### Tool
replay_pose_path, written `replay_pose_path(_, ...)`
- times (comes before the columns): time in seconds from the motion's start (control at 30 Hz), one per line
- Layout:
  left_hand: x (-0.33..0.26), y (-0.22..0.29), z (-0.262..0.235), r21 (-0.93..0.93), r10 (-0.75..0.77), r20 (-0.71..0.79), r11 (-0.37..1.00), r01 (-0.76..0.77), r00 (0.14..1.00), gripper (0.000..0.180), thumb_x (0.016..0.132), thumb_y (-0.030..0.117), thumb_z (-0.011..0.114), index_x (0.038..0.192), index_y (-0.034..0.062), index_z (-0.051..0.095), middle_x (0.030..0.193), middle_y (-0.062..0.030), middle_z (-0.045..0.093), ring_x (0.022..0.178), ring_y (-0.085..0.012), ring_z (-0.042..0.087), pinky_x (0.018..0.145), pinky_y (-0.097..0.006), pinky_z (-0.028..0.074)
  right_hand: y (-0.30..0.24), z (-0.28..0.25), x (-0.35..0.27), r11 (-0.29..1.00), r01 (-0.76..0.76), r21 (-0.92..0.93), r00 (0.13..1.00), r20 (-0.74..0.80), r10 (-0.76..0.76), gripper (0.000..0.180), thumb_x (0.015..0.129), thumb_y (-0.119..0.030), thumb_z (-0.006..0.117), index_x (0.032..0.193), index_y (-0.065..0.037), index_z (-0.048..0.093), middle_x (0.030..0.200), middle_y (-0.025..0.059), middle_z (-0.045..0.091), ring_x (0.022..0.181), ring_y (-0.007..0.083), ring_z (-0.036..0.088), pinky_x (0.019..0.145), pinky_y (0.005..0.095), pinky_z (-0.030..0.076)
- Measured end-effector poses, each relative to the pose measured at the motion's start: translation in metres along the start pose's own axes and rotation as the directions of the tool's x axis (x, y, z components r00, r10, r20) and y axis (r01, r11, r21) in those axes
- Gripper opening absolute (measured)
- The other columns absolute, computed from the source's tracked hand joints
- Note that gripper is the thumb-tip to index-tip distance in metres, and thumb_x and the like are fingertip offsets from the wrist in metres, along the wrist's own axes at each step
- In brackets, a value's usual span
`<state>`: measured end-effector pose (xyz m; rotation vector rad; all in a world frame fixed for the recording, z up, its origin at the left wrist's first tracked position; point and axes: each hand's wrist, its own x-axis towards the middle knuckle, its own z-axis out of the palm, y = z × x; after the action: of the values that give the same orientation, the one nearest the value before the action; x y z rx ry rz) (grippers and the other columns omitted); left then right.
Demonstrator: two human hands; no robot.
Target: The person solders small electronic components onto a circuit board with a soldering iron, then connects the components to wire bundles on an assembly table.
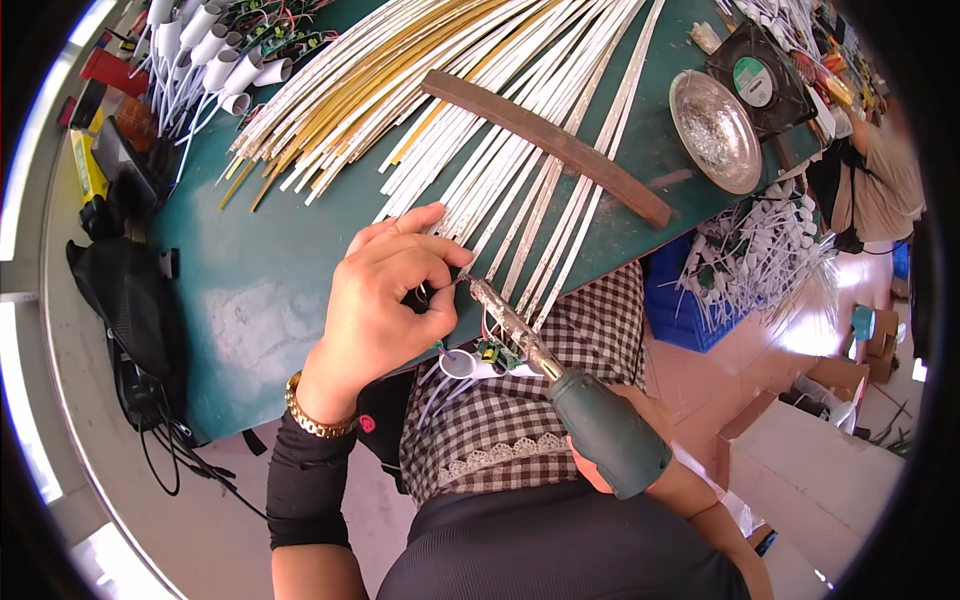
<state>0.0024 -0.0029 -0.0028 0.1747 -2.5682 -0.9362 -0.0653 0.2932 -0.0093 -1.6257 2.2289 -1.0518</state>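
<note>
At the far left, a black bag [128, 305] rests against the edge of the green table [215, 240], at 9 o'clock from the left hand. White tubes with wires [215, 65] cluster at 11 o'clock. The left hand [392, 285] is curled, thumb and forefinger pinching a thin dark piece too small to identify. At 5 o'clock from it, a white tube [458, 365] with a small circuit board [497, 352] lies over the checked cloth [590, 335]. The pale strips [515, 165] fan out at 1 to 2 o'clock, their near ends by the fingertips, with 1 brown bar [548, 148] across them. The soldering iron [612, 435] points its tip toward 10 o'clock, just beside the left fingers. Its handle is gripped by the right hand [648, 412], whose fingers are mostly hidden. At 1 o'clock from that hand sits a blue crate [690, 325].
</note>
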Motion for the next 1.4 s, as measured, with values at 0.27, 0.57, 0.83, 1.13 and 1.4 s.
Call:
replay_pose_path(0.27, 0.003, 0.0, 0.001, 0.003, 0.036, -0.018, 0.999, -0.036, 0.999, 0.018, 0.069, -0.004, 0.068, 0.067, 0.0081, 0.055, 0.091, 0.0015, 0.074, 0.117, -0.0286, 0.065, 0.095, -0.043, 0.047, -0.01, 0.0, -0.009, 0.99, -0.138, -0.027, 0.99, -0.022, 0.138, 0.014, 0.082, -0.008, 0.069, 0.096, -0.004, 0.067, 0.082, 0.0071, 0.067, 0.077, 0.0183, 0.065, 0.069, 0.031, 0.052)
replay_pose_path(0.57, 0.002, 0.0, 0.001, -0.025, 0.029, -0.008, 0.999, -0.029, 1.0, 0.019, 0.066, -0.006, 0.069, 0.068, 0.0078, 0.056, 0.092, -0.0009, 0.075, 0.118, -0.0314, 0.065, 0.096, -0.04, 0.045, -0.01, 0.017, -0.018, 0.783, -0.384, 0.489, 0.867, -0.1, 0.488, 0.014, 0.074, -0.01, 0.076, 0.086, -0.006, 0.07, 0.077, 0.0039, 0.066, 0.061, 0.0159, 0.062, 0.049, 0.0269, 0.046)
replay_pose_path(0.83, 0.001, -0.002, 0.002, -0.005, 0.033, -0.021, 0.999, -0.033, 0.999, 0.017, 0.07, -0.003, 0.068, 0.067, 0.0083, 0.056, 0.09, 0.0016, 0.073, 0.117, -0.0282, 0.065, 0.092, -0.042, 0.046, -0.023, -0.017, -0.002, 0.32, -0.657, 0.683, 0.55, 0.144, 0.823, 0.026, 0.077, -0.013, 0.069, 0.059, -0.012, 0.051, 0.055, -0.0004, 0.047, 0.045, 0.0121, 0.044, 0.041, 0.0275, 0.036)
replay_pose_path(1.13, 0.0, -0.001, 0.001, 0.009, 0.027, -0.015, 1.0, -0.027, 1.0, 0.018, 0.068, -0.005, 0.068, 0.068, 0.0074, 0.055, 0.091, -0.0002, 0.074, 0.118, -0.0309, 0.065, 0.095, -0.043, 0.045, -0.012, -0.02, -0.011, 0.716, -0.348, 0.605, 0.933, 0.15, 0.327, 0.051, 0.091, -0.036, 0.068, 0.124, -0.001, 0.052, 0.095, 0.0113, 0.057, 0.083, 0.0231, 0.061, 0.074, 0.0389, 0.053)
replay_pose_path(1.4, 0.0, 0.0, 0.001, -0.016, 0.015, -0.006, 1.0, -0.015, 1.0, 0.019, 0.066, -0.007, 0.069, 0.068, 0.0066, 0.056, 0.092, -0.0021, 0.074, 0.118, -0.0326, 0.064, 0.097, -0.041, 0.044, -0.014, -0.01, -0.013, 0.508, -0.39, 0.768, 0.876, 0.14, 0.461, 0.05, 0.092, -0.04, 0.064, 0.123, -0.004, 0.048, 0.095, 0.0092, 0.056, 0.085, 0.0216, 0.06, 0.077, 0.0367, 0.051)
